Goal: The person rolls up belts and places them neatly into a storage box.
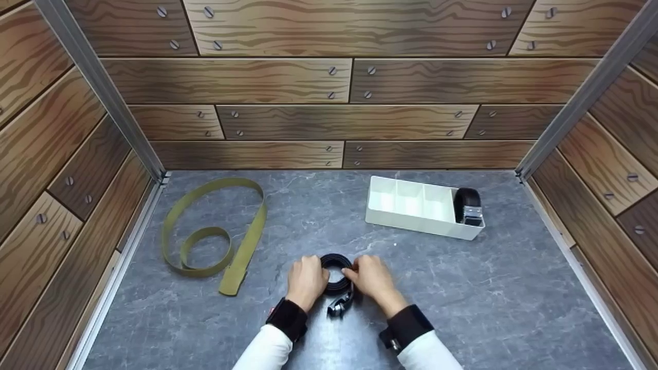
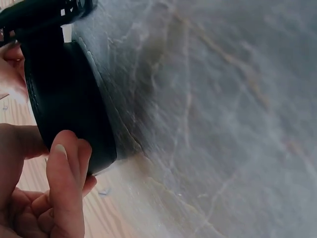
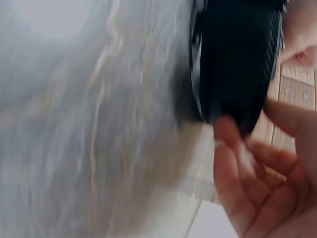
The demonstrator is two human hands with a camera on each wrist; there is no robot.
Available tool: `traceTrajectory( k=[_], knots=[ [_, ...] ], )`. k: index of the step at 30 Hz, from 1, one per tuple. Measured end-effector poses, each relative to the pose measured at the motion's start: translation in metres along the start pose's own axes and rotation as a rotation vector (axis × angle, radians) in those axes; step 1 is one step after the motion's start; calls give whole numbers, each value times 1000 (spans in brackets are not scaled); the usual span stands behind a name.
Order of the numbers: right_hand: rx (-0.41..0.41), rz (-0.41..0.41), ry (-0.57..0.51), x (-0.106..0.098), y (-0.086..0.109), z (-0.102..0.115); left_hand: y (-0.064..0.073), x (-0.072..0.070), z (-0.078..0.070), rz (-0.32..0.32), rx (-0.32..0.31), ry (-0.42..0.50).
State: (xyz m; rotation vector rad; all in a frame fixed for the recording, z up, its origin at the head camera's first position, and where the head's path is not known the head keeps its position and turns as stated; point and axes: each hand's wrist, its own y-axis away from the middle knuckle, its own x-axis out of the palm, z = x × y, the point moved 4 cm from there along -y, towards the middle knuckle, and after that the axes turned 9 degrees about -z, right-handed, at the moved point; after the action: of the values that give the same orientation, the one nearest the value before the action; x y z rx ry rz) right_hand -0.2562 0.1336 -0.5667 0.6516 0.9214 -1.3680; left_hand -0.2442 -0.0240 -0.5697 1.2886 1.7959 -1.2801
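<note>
L hand (image 1: 307,281) & R hand (image 1: 374,278), pinch-grip on blk belt coil (image 1: 336,287); olive strap (image 1: 250,241) head-cam only

The head camera looks forward and down from above the surface (image 1: 308,221), with the plank-patterned wall (image 1: 288,77) toward twelve o'clock and the left hand (image 1: 304,280) and right hand (image 1: 372,277) near six. Each wrist camera looks from close by: the left one has its hand at eight o'clock, the right one at four. All three share the coiled black strap (image 1: 335,258), at nine o'clock in the left wrist view, about two in the right.
</note>
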Motion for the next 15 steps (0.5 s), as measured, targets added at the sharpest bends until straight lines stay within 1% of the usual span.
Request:
traceTrajectory(
  k=[2, 4, 6, 10, 15],
  knots=[
    [39, -11, 41, 2, 0, 2, 0, -1, 0, 13, 14, -19],
    [56, -7, 60, 4, -1, 4, -1, -2, 0, 36, 26, -42],
    [39, -7, 83, 3, -2, 6, -2, -2, 0, 53, 46, -62],
    [-17, -9, 111, 2, -3, 8, -4, -1, 1, 58, 84, -69],
    [-63, 6, 88, 5, -3, 7, -4, 2, -1, 49, 152, -53]
  ],
)
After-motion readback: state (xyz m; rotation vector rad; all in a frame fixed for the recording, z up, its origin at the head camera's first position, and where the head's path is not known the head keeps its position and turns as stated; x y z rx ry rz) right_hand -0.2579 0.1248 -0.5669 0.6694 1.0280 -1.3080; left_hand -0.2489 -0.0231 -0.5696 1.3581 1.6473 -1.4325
